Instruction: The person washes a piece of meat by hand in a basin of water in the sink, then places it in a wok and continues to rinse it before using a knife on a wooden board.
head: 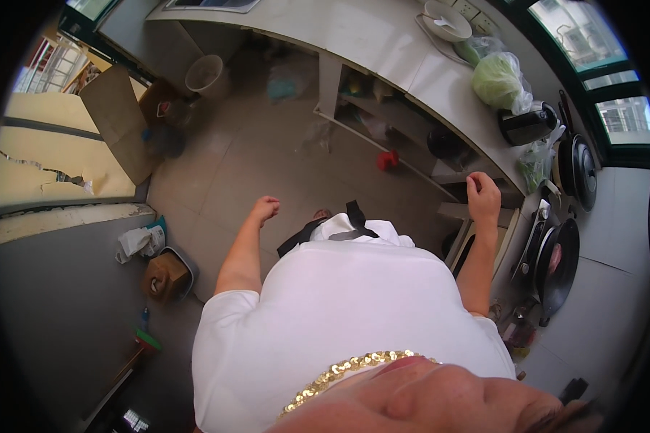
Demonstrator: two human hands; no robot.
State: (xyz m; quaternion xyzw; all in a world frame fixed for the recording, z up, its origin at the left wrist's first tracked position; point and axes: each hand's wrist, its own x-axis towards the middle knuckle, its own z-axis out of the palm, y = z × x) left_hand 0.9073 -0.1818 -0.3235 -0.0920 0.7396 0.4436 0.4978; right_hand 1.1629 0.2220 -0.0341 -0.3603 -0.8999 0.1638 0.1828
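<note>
My left hand (265,210) hangs over the tiled floor with its fingers curled in. Nothing shows in it. On the other side, my right hand (484,197) is beside the counter's front edge, its fingers bent together and no object visible between them. Close to it on the counter lies a plastic bag of green vegetables (535,165). A gas stove (531,246) stands along the same side, carrying a black wok (569,270) with a piece of pink meat (556,257) in it.
The white counter (374,40) curves ahead, with a bagged cabbage (495,81), an electric kettle (528,124) and a white bowl (447,21). Below are open shelves and a red object (387,160). A white bucket (205,76), cardboard (116,122) and a bin (187,270) stand leftward.
</note>
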